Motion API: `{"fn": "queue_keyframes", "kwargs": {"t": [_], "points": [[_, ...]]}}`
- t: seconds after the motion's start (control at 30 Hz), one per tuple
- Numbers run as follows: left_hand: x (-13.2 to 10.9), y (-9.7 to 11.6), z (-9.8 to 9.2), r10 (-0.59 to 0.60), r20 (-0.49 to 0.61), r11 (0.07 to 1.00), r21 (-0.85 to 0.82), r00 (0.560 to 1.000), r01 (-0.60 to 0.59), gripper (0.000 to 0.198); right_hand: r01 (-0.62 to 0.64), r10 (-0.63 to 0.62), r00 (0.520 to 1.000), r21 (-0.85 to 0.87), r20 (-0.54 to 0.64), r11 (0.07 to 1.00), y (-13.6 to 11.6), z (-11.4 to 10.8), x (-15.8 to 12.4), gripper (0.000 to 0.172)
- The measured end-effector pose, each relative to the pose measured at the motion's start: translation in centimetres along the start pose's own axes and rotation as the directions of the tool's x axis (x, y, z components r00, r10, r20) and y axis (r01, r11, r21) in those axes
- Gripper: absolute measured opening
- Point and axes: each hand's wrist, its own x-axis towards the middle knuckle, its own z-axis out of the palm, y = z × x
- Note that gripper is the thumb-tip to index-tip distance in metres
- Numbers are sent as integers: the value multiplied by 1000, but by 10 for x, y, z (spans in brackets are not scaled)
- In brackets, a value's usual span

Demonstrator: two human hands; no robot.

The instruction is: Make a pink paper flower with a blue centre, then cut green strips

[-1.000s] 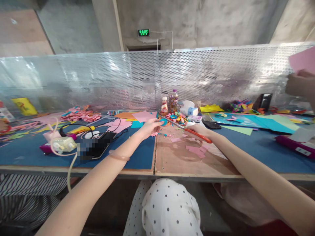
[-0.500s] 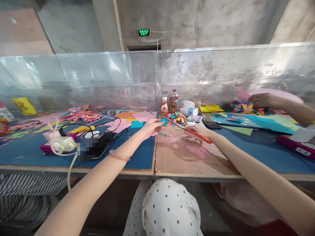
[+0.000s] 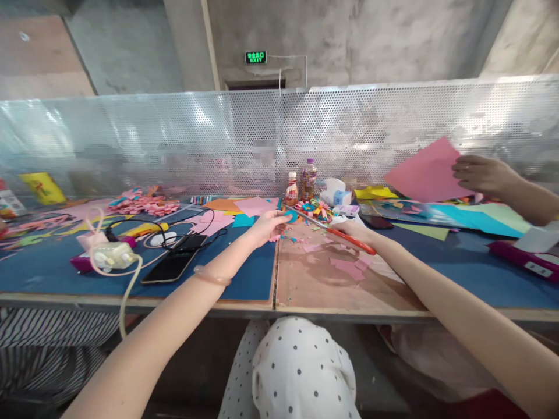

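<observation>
Over the middle of the table, my left hand (image 3: 267,227) pinches a small piece of blue paper (image 3: 291,217). My right hand (image 3: 349,231) is closed around the orange handles of a pair of scissors (image 3: 350,240). Their metal blades point left and reach the edge of the blue paper; whether they are cutting into it is too small to tell. Below the hands, pink paper scraps (image 3: 348,267) lie on the brown board. Beyond the blades is a heap of small colourful paper bits (image 3: 317,208).
At the back stand a small bottle (image 3: 292,189), a taller purple-capped bottle (image 3: 308,180) and a tissue pack (image 3: 341,198). A phone (image 3: 174,265) and cables lie left, near a pile of pink strips (image 3: 146,202). On the right, a co-worker's hand (image 3: 484,174) holds a pink sheet (image 3: 430,171).
The co-worker on the right has swung the pink sheet leftward and raised it upright. My own hands, the scissors and the blue paper look almost unmoved.
</observation>
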Motion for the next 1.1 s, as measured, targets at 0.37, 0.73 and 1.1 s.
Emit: {"fn": "queue_keyframes", "kwargs": {"t": [0.37, 0.73, 1.1], "points": [[2, -1, 0, 3, -17, 1000, 1, 1000, -3, 22, 1, -1, 1000, -1, -20, 1000, 14, 4, 5, 18], [2, -2, -2, -4, -22, 1000, -1, 1000, 4, 21, 32, -32, 999, -25, -21, 999, 21, 6, 8, 19], [3, -2, -5, 18, -26, 999, 29, 999, -17, 24, 74, -81, 995, -126, -52, 989, 24, 4, 8, 20]]}}
